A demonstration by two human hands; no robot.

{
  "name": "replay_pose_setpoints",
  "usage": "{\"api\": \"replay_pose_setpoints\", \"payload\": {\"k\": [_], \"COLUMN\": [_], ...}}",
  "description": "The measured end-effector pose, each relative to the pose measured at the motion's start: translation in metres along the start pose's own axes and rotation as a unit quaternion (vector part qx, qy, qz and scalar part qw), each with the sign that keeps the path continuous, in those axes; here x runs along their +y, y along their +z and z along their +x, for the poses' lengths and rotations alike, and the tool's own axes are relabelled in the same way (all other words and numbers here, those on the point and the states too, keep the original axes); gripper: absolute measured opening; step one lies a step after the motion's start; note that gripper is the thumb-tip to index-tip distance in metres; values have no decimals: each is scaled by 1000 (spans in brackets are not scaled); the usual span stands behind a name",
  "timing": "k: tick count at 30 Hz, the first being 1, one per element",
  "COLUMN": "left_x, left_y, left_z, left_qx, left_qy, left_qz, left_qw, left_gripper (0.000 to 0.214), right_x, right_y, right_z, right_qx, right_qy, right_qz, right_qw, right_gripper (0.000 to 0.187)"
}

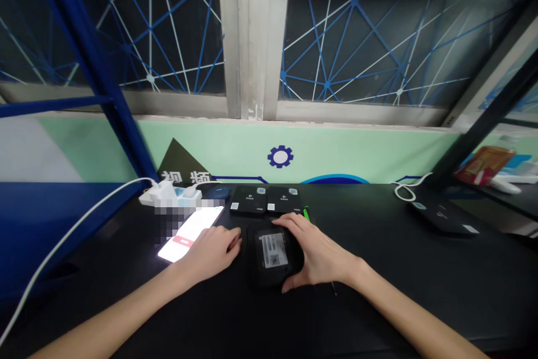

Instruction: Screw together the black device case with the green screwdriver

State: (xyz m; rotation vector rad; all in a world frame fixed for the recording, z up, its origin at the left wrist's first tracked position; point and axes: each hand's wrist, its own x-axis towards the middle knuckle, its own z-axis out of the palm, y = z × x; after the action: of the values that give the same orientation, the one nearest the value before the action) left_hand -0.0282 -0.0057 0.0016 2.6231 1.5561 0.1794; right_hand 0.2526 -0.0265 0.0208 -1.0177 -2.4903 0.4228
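A small black device [269, 255] with a white label on top lies on the black table [378, 269] in front of me. My right hand [317, 252] wraps round its right side, fingers on its top edge and thumb at its lower edge. My left hand [212, 252] rests on the table just left of the device, fingers curled loosely, beside a lit phone [191, 231] lying flat. Nothing shows in the left hand.
Two black devices [265, 200] lie side by side behind the one I hold, with a green pen [306, 214] and a dark mouse [216, 192] near them. A white power strip [170, 195] with a cable sits at back left. Another black device [441, 214] with a white cable lies at right.
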Motion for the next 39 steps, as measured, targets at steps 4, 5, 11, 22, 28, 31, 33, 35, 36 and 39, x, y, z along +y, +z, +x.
{"api": "replay_pose_setpoints", "payload": {"k": [4,5,11,22,28,31,33,35,36,39], "left_x": [-1,-1,2,0,-1,-1,-2,-2,-2,-2], "left_y": [1,1,-3,-1,1,1,2,2,3,4], "left_z": [1,1,0,1,2,1,0,0,-1,0], "left_qx": [5,3,-7,0,0,5,5,6,7,9], "left_qy": [6,7,5,8,10,14,13,13,12,16], "left_qz": [3,1,-13,-9,1,7,6,2,0,-8], "left_qw": [1000,1000,1000,1000,1000,1000,1000,1000,1000,1000], "left_gripper": [28,27,27,29,27,25,25,26,27,29], "right_x": [3,3,6,-2,-1,-1,-1,-1,-1,0], "right_y": [1,1,1,-5,-4,-3,-2,-1,-1,2], "right_z": [0,1,4,2,3,3,3,3,3,4], "right_qx": [16,25,80,127,106,87,72,58,50,33], "right_qy": [4,4,-5,21,31,37,42,46,47,53], "right_qz": [50,65,127,107,65,22,4,-6,-8,-8], "right_qw": [999,998,989,986,992,995,997,997,998,998], "right_gripper": [106,103,82,49,47,48,49,50,51,51]}}
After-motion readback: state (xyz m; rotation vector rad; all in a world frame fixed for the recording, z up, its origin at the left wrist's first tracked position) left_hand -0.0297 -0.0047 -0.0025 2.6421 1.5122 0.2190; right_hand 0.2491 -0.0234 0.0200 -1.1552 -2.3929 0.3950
